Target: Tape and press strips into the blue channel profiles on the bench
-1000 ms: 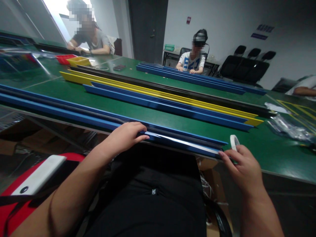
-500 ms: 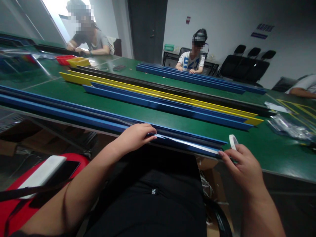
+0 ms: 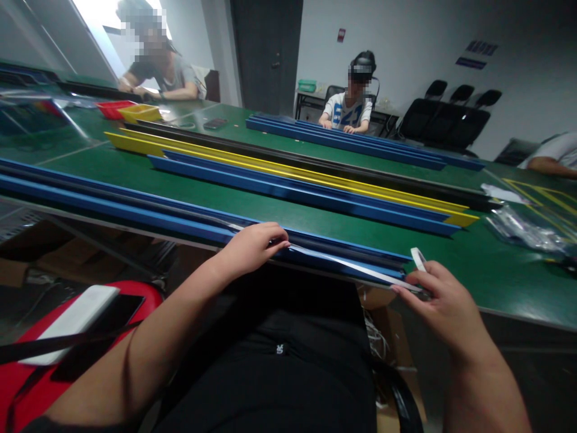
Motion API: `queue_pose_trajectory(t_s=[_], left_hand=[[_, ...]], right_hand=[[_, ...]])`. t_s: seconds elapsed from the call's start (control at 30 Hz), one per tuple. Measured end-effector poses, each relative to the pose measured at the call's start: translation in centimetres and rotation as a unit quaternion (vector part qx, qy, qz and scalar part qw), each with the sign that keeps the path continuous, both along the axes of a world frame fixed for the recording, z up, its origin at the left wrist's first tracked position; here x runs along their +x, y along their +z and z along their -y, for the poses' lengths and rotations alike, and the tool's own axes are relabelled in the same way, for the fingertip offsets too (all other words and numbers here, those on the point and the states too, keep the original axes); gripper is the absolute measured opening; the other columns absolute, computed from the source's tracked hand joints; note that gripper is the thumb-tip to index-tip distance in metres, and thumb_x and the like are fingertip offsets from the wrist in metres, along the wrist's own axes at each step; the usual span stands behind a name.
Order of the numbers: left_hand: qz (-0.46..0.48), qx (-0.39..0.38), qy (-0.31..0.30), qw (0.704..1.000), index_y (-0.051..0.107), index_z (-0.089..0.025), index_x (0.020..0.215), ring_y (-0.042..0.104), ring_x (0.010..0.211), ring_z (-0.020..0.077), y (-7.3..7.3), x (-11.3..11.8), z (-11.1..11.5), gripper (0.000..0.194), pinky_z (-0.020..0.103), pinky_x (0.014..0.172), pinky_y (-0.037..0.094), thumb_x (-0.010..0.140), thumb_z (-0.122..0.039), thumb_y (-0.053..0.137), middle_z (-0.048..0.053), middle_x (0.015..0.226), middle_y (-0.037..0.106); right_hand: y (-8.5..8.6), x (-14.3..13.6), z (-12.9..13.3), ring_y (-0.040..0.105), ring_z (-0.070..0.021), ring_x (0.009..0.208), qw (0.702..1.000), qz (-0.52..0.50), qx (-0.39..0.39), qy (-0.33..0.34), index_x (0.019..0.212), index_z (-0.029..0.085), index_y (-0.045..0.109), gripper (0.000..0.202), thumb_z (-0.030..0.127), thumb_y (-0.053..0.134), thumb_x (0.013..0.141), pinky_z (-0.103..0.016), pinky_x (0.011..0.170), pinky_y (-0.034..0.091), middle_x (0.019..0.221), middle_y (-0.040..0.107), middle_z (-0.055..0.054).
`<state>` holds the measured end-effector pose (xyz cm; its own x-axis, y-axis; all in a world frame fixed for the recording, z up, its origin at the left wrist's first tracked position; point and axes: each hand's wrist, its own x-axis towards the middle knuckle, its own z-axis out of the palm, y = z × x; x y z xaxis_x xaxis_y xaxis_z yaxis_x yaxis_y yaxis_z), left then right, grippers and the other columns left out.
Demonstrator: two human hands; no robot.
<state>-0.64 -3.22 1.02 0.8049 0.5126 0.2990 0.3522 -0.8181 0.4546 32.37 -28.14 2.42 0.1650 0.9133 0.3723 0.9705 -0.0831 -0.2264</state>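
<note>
left hand (image 3: 256,245): fingertips (image 3: 285,236) pinched, forearm (image 3: 174,313) slanting inward | right hand (image 3: 446,299): fingers (image 3: 428,278) curled, thumb (image 3: 408,297) extended

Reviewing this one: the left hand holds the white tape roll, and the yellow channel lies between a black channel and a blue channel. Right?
Wrong hand: the head view shows the right hand holding the white tape roll. The yellow channel does lie between a black channel and a blue channel.

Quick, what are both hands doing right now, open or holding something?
Left hand: closed, fingertips pinching the white strip.
Right hand: closed, holding the white tape roll.
</note>
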Motion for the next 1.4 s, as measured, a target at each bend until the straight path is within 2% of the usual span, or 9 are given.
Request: queue_pose_trajectory(t_s=[0.17,0.43,0.63,0.8,1.0,1.13,1.27,1.4], left_hand=[[0.012,-0.023,-0.005,1.000,0.066,-0.020,0.096,0.061,0.089,0.0182,0.3,0.0,-0.2,0.026,0.031,0.080,0.047,0.097,-0.039,0.047,0.005,0.095,0.066],[0.011,-0.081,-0.038,0.996,0.065,-0.021,0.098,0.061,0.094,0.0186,0.4,-0.2,-0.8,0.025,0.030,0.084,0.047,0.096,-0.037,0.046,0.005,0.101,0.067],[0.015,-0.098,-0.044,0.994,0.066,-0.021,0.099,0.061,0.096,0.0181,0.7,-0.5,-0.9,0.022,0.029,0.086,0.046,0.094,-0.031,0.047,0.004,0.102,0.068],[-0.005,-0.127,-0.001,0.992,0.069,-0.021,0.097,0.063,0.095,0.0196,1.1,-0.2,-0.9,0.030,0.030,0.085,0.046,0.093,-0.044,0.049,0.004,0.100,0.070],[-0.014,-0.155,0.037,0.987,0.071,-0.021,0.090,0.064,0.084,0.0192,0.9,0.3,-1.0,0.037,0.028,0.076,0.046,0.087,-0.054,0.055,0.003,0.091,0.072],[-0.012,-0.170,0.028,0.985,0.071,-0.021,0.089,0.064,0.082,0.0183,1.2,0.2,-0.9,0.034,0.027,0.075,0.046,0.086,-0.052,0.057,0.001,0.088,0.072],[-0.009,-0.192,0.008,0.981,0.071,-0.021,0.089,0.065,0.085,0.0187,2.0,-0.1,-0.8,0.032,0.027,0.078,0.047,0.087,-0.048,0.054,0.001,0.090,0.072],[0.003,-0.202,-0.001,0.979,0.071,-0.021,0.089,0.064,0.088,0.0199,2.7,-0.4,-0.7,0.032,0.028,0.079,0.048,0.087,-0.048,0.054,0.002,0.091,0.071]], right_hand=[[-0.1,0.5,0.1,0.058,-0.0181,0.083,1.000,-0.010,-0.020,0.016,0.091,0.025,0.070,0.021,0.044,0.063,0.086,-0.029,0.070,0.048,0.093,0.057,-0.005],[1.3,0.3,0.9,0.061,-0.0173,0.085,0.992,-0.056,-0.099,0.049,0.104,0.028,0.071,0.025,0.044,0.056,0.092,-0.027,0.069,0.049,0.096,0.061,-0.005],[1.7,0.2,0.7,0.061,-0.0169,0.080,0.990,-0.079,-0.113,0.039,0.104,0.028,0.071,0.027,0.047,0.058,0.090,-0.027,0.066,0.048,0.091,0.061,-0.004],[2.4,0.5,0.0,0.061,-0.0172,0.080,0.989,-0.092,-0.110,0.036,0.106,0.028,0.071,0.030,0.050,0.057,0.090,-0.028,0.066,0.049,0.092,0.062,-0.004],[3.5,1.3,-1.5,0.064,-0.0220,0.096,0.986,-0.109,-0.125,0.031,0.107,0.029,0.071,0.034,0.054,0.057,0.089,-0.032,0.078,0.051,0.104,0.068,-0.005],[3.7,1.9,-2.1,0.064,-0.0249,0.107,0.982,-0.138,-0.132,0.010,0.110,0.030,0.071,0.038,0.057,0.058,0.087,-0.036,0.090,0.051,0.114,0.070,-0.004],[4.0,2.2,-2.3,0.068,-0.0238,0.096,0.973,-0.174,-0.151,-0.021,0.114,0.027,0.070,0.044,0.058,0.061,0.084,-0.034,0.082,0.055,0.111,0.072,-0.004],[4.4,2.2,-2.6,0.066,-0.0233,0.101,0.970,-0.170,-0.171,-0.005,0.106,0.027,0.072,0.039,0.058,0.061,0.085,-0.032,0.085,0.054,0.109,0.072,-0.003]])
